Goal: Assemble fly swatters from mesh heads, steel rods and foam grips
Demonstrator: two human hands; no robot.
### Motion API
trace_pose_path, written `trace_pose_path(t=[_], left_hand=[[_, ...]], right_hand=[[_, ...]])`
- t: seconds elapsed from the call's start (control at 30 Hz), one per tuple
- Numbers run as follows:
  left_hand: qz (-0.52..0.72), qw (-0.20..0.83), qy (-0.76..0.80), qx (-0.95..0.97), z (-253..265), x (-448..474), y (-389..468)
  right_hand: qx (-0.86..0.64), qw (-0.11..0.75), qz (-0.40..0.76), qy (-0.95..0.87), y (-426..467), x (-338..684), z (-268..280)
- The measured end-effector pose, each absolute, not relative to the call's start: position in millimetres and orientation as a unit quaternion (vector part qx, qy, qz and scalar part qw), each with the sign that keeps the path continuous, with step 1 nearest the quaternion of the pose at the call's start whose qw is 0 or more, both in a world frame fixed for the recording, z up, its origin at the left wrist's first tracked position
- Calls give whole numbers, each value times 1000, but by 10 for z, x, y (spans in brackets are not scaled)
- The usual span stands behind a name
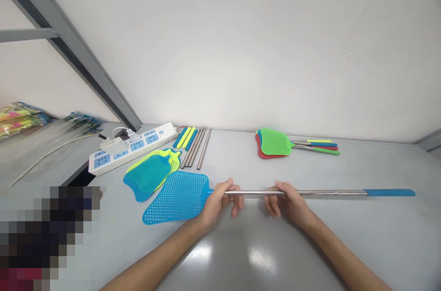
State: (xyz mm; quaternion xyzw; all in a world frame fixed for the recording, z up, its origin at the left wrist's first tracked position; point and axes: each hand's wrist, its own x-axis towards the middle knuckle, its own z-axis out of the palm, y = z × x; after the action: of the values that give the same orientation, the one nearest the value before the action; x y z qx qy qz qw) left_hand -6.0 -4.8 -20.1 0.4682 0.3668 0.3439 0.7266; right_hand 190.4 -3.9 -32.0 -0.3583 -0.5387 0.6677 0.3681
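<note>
A fly swatter point(179, 197) with a blue perforated head, an extended metal rod and a blue grip lies level across both my hands, above the grey table. My left hand point(220, 201) pinches the rod close to the head, thumb on top. Farther right, my right hand point(288, 201) has its thumb and fingers closed round the middle of the rod. The blue grip extends to the right, beyond my right hand. Left of the swatter head, loose blue and yellow swatter heads point(149, 177) overlap on the table.
Metal rods point(193, 148) and blue and yellow grips point(186, 137) lie by a white power strip point(138, 146) at the left back. Several assembled swatters point(275, 142) are stacked near the wall. Plastic-wrapped packs point(62, 132) lie far left, behind a grey metal frame point(77, 47).
</note>
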Motion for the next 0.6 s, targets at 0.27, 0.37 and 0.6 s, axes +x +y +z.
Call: trace_pose_path(t=[0.27,0.37,0.6], left_hand=[[315,771,310,459,-182,-49,-139],[312,782,308,442,-198,-40,-134],[309,785,311,437,-225,-23,-159]], right_hand=[[-319,400,667,-540,-137,1824,-273],[-314,401,676,-532,-153,1809,-264],[-305,398,698,-511,-200,1754,-298]])
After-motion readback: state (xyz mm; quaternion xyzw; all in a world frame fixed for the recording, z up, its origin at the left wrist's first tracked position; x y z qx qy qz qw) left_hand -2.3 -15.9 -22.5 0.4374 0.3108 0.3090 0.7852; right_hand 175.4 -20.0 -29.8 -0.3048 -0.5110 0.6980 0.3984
